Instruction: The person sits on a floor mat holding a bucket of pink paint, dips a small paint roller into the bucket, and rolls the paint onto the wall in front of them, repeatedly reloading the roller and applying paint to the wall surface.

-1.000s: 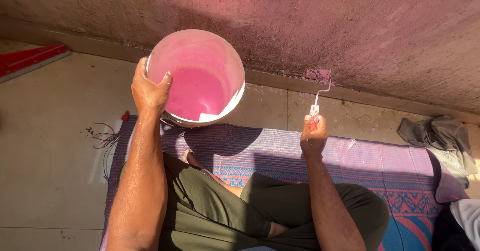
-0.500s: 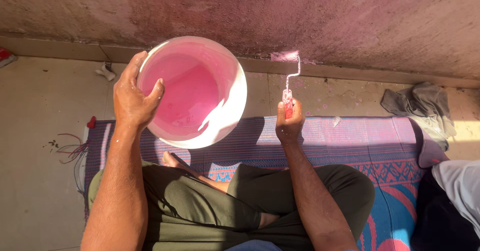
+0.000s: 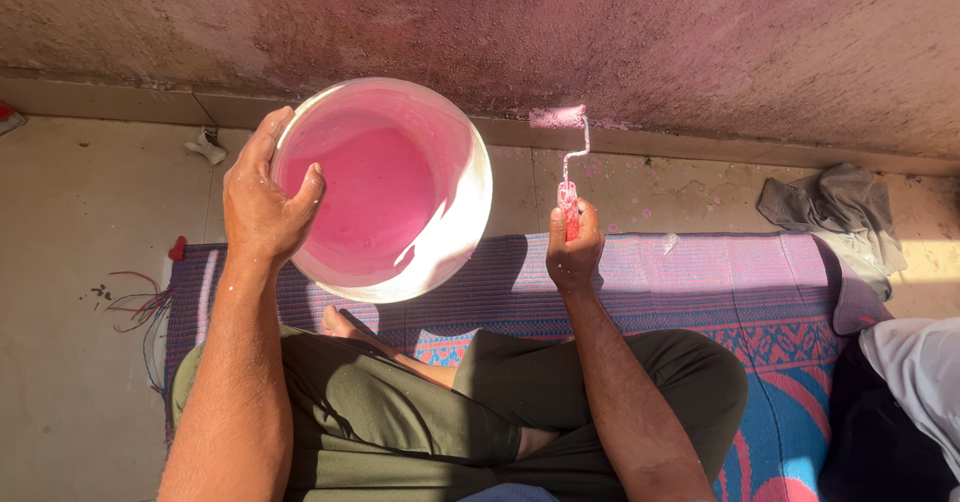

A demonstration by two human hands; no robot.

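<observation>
The bucket (image 3: 385, 187), a round white pail with pink paint pooled inside and its inner walls smeared pink, is lifted off the floor and tilted toward the person, in front of the crossed legs. The left hand (image 3: 262, 200) is clamped on the bucket's near-left rim, thumb hooked inside against the wet wall and fingers wrapped over the outside; specks of paint dot the skin. Sunlight cuts a bright wedge across the lower right of the bucket's inside.

The right hand (image 3: 574, 252) is closed in a fist round the red handle of a small paint roller (image 3: 560, 119). The roller's thin wire frame rises from the handle and bends left to a short pink-soaked sleeve, which lies at the foot of the wall (image 3: 620, 32), right where the rough plaster meets the skirting tile. The wall is patchy pink over a darker, grainy surface.

The person sits cross-legged in olive trousers on a woven mat (image 3: 700, 272), purple-striped with blue and red pattern at the right. The bucket is to the left of the roller, the two apart. On the tiled floor (image 3: 80, 222), a crumpled grey cloth (image 3: 835, 207) lies by the wall at the right, a tangle of thin wires (image 3: 140, 307) lies off the mat's left edge, and pink drips spot the tiles near the roller
</observation>
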